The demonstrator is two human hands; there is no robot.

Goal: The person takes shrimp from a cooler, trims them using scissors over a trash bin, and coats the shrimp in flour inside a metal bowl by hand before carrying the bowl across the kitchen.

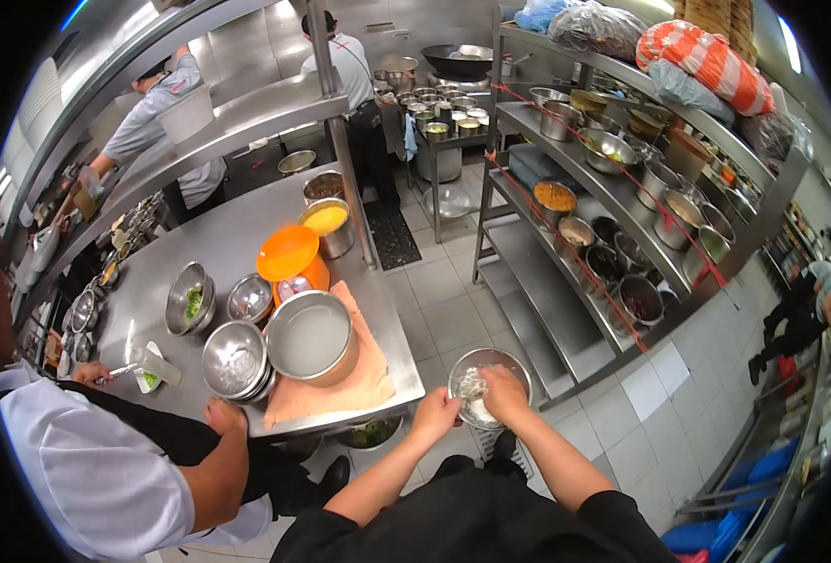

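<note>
A steel mixing bowl (490,357) is held in front of me over the floor, just right of the steel table's corner. My left hand (437,413) grips its left rim, thumb on top and fingers closed. Inside the bowl lies a white, floury-looking food (474,399); its kind I cannot make out. My right hand (505,392) reaches into the bowl, fingers bunched down in that food, their tips hidden.
The steel table (331,216) holds a pot of cloudy liquid (310,336) on an orange cloth (364,375), stacked bowls (234,359) and an orange container (289,251). A co-worker (106,460) stands close at left. Shelving (547,310) with several pots rises at right.
</note>
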